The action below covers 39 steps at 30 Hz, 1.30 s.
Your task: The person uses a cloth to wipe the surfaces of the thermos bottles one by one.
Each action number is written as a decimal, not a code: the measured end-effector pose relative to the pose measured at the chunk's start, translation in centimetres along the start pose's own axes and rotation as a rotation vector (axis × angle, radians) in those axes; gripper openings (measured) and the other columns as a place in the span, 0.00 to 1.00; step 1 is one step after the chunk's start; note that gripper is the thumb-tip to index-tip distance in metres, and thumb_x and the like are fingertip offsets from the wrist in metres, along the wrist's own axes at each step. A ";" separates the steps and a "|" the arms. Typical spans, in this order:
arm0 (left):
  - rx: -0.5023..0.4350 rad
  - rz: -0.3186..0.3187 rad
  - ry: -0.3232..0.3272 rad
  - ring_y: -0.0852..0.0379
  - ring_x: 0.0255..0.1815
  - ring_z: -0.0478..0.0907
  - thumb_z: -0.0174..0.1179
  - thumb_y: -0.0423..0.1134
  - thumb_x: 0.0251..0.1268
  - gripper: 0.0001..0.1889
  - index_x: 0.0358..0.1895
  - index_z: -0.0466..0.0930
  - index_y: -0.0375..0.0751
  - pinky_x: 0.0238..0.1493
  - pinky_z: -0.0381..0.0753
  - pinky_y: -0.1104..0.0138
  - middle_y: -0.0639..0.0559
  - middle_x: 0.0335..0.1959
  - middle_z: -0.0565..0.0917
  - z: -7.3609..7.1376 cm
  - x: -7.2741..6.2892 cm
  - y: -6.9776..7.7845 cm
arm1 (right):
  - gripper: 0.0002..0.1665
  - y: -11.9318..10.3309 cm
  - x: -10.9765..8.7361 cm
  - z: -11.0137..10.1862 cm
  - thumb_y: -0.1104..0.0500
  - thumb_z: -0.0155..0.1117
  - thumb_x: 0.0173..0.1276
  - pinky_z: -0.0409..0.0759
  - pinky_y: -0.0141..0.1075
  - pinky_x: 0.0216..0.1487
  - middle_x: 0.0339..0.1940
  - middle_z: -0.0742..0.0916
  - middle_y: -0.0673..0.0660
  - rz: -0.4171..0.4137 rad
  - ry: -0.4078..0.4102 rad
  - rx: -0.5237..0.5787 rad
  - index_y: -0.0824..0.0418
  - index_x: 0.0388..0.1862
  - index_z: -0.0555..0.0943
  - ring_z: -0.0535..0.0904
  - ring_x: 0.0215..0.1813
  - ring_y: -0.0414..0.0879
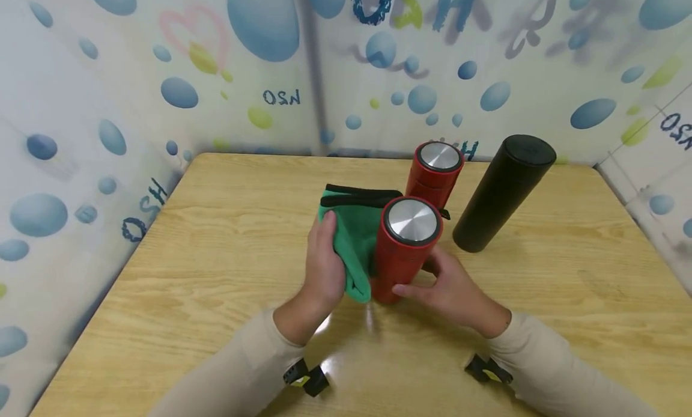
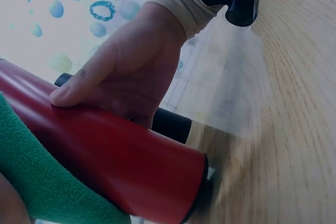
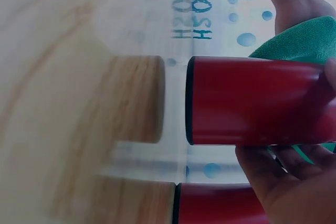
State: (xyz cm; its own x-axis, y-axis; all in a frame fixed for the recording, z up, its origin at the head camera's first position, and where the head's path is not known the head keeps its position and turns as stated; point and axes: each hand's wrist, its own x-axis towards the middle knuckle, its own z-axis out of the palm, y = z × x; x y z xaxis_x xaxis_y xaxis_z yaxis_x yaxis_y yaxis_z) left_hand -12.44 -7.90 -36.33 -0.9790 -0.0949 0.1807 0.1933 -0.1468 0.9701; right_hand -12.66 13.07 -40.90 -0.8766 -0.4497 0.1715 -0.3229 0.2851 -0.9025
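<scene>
A red thermos point(image 1: 402, 261) with a silver lid is tilted in front of me, its base just above the tabletop in the right wrist view. My right hand point(image 1: 454, 288) grips it low on its right side, thumb across the front. My left hand point(image 1: 325, 267) holds a folded green cloth point(image 1: 354, 243) with black edging against the thermos's left side. Most of the left fingers are hidden behind the cloth. In the left wrist view the cloth point(image 2: 47, 177) lies along the red wall point(image 2: 131, 161), opposite the right hand point(image 2: 126, 72).
Another red thermos point(image 1: 435, 173) stands just behind the held one. To its right is a tall black thermos point(image 1: 503, 194). The wooden table point(image 1: 216, 225) ends at a wall point(image 1: 346, 68) covered in blue-spotted sheeting. Dark wrist cameras point(image 1: 306, 378) hang under both sleeves.
</scene>
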 end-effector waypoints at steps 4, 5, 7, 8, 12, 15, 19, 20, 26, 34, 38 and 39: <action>-0.016 0.051 0.012 0.62 0.34 0.78 0.30 0.46 0.78 0.21 0.43 0.71 0.37 0.40 0.80 0.68 0.55 0.32 0.77 0.1 0.0 0.0 | 0.41 0.1 0.1 0.0 0.62 0.77 0.57 0.80 0.43 0.61 0.65 0.81 0.51 -0.001 -0.005 0.002 0.52 0.68 0.69 0.78 0.64 0.48; -0.016 0.057 0.012 0.61 0.34 0.77 0.30 0.46 0.77 0.20 0.43 0.71 0.37 0.40 0.80 0.68 0.55 0.33 0.77 0.1 0.0 0.0 | 0.42 0.1 0.1 0.0 0.62 0.77 0.56 0.80 0.43 0.61 0.64 0.81 0.51 -0.004 -0.006 0.002 0.52 0.68 0.69 0.78 0.64 0.47; -0.016 0.061 0.015 0.61 0.34 0.77 0.30 0.46 0.77 0.20 0.43 0.71 0.38 0.40 0.79 0.68 0.55 0.32 0.77 0.1 -0.1 0.0 | 0.42 0.2 0.1 0.0 0.61 0.78 0.56 0.80 0.41 0.60 0.64 0.81 0.51 -0.006 -0.013 0.002 0.51 0.68 0.69 0.78 0.64 0.47; -0.014 0.063 0.017 0.61 0.34 0.77 0.30 0.46 0.77 0.20 0.42 0.71 0.37 0.40 0.79 0.68 0.55 0.32 0.77 0.1 -0.1 0.0 | 0.42 0.2 0.1 0.0 0.61 0.78 0.56 0.80 0.41 0.60 0.64 0.81 0.51 -0.005 -0.017 0.001 0.51 0.68 0.69 0.78 0.64 0.47; -0.006 0.095 0.014 0.61 0.32 0.77 0.31 0.46 0.76 0.20 0.41 0.70 0.36 0.38 0.79 0.68 0.55 0.31 0.77 0.2 -0.3 0.2 | 0.42 0.1 0.1 0.0 0.61 0.78 0.56 0.80 0.41 0.61 0.65 0.80 0.51 -0.004 -0.025 -0.014 0.51 0.68 0.69 0.77 0.65 0.47; -0.010 0.129 -0.017 0.61 0.34 0.78 0.32 0.45 0.76 0.20 0.46 0.71 0.33 0.40 0.80 0.68 0.52 0.33 0.78 0.3 -0.6 0.3 | 0.42 0.1 0.2 0.0 0.60 0.78 0.56 0.80 0.44 0.61 0.65 0.80 0.51 0.006 -0.021 -0.022 0.51 0.68 0.69 0.77 0.66 0.48; -0.010 0.152 -0.073 0.59 0.40 0.78 0.32 0.45 0.76 0.22 0.54 0.68 0.30 0.45 0.81 0.67 0.43 0.41 0.79 0.3 -1.1 0.3 | 0.41 0.3 0.1 0.2 0.59 0.78 0.57 0.80 0.50 0.62 0.65 0.81 0.52 0.033 -0.022 -0.024 0.52 0.68 0.69 0.77 0.66 0.50; -0.002 0.158 -0.080 0.58 0.42 0.77 0.32 0.45 0.76 0.23 0.55 0.68 0.30 0.46 0.81 0.67 0.41 0.43 0.78 0.3 -1.1 0.3 | 0.41 0.3 0.1 0.2 0.58 0.78 0.57 0.79 0.51 0.62 0.65 0.81 0.52 0.040 -0.022 -0.025 0.52 0.68 0.69 0.77 0.66 0.50; -0.024 0.186 -0.145 0.53 0.61 0.74 0.30 0.42 0.76 0.27 0.70 0.63 0.32 0.64 0.76 0.65 0.39 0.64 0.74 0.5 -1.1 0.4 | 0.41 0.3 0.1 0.3 0.57 0.77 0.58 0.79 0.54 0.62 0.66 0.80 0.52 0.053 -0.021 -0.018 0.50 0.69 0.69 0.76 0.66 0.52; 0.039 0.181 -0.251 0.52 0.72 0.66 0.29 0.43 0.76 0.29 0.77 0.56 0.39 0.74 0.66 0.54 0.46 0.72 0.69 0.7 -1.4 0.3 | 0.44 0.4 0.2 0.4 0.54 0.76 0.59 0.78 0.56 0.63 0.69 0.77 0.50 0.097 -0.047 -0.028 0.46 0.72 0.66 0.74 0.69 0.53; 0.058 0.167 -0.278 0.53 0.74 0.65 0.29 0.43 0.76 0.30 0.78 0.53 0.41 0.76 0.63 0.52 0.47 0.73 0.69 0.8 -1.6 0.0 | 0.44 0.4 0.3 0.5 0.54 0.76 0.59 0.77 0.57 0.63 0.70 0.77 0.51 0.088 -0.051 -0.013 0.46 0.72 0.65 0.73 0.70 0.53; 0.058 0.163 -0.280 0.53 0.74 0.65 0.29 0.43 0.76 0.30 0.79 0.53 0.41 0.76 0.63 0.52 0.46 0.72 0.69 0.8 -1.7 0.0 | 0.44 0.4 0.2 0.5 0.55 0.76 0.60 0.77 0.57 0.63 0.70 0.77 0.51 0.087 -0.053 -0.009 0.46 0.72 0.65 0.73 0.70 0.53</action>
State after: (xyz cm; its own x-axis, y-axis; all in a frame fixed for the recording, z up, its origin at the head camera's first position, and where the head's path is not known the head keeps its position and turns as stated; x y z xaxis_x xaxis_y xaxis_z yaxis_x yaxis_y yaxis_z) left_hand -10.87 -6.90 -36.55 -0.9168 0.1635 0.3643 0.3528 -0.0952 0.9308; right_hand -12.82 12.64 -41.40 -0.8814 -0.4670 0.0709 -0.2496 0.3330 -0.9093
